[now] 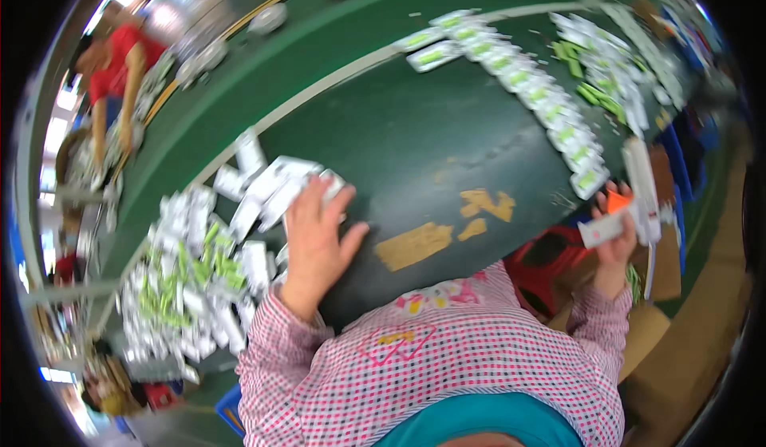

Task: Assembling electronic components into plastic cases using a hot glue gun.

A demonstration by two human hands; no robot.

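Note:
My left hand (313,243) lies with its fingers spread at the near edge of several white rectangular pieces (275,191), and its fingertips reach onto them. Whether it grips any of them does not show; it looks flat and open. At the table's right edge, my right hand (618,231) is closed around a white rectangular piece (602,230). Something orange (617,201) shows between its fingers. Just beyond that hand starts a long row of overlapping white pieces with light green parts (550,112), running toward the far edge.
A heap of white pieces and green parts (183,279) covers the table's left end. Another such pile (594,68) lies at the far right. Torn brown tape (415,245) sticks to the dark green table (383,144). Across a green belt (199,136), a person in red (120,68) handles parts.

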